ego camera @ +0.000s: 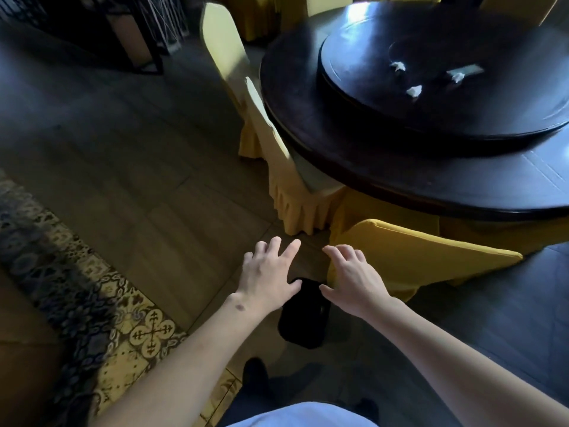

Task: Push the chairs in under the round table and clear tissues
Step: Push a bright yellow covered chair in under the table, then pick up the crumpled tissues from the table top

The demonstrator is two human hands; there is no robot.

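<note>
A dark round table (308, 97) with a raised turntable (363, 97) fills the upper right. Three crumpled white tissues lie on the turntable: one (398, 66), one (456, 76), one (413, 91). Yellow-covered chairs ring the table: the nearest chair (425, 257) has its back toward me, a second chair (277, 155) and a third chair (224, 53) stand along the table's left edge. My left hand (268, 274) hovers open over the floor, left of the nearest chair. My right hand (354, 278) is open, fingers spread, at that chair back's left corner.
A patterned rug (92, 297) covers the floor at lower left. A dark metal frame (129, 32) stands at the upper left. More yellow chairs (520, 7) sit behind the table. My dark shoe (304, 315) is on the wooden floor below my hands.
</note>
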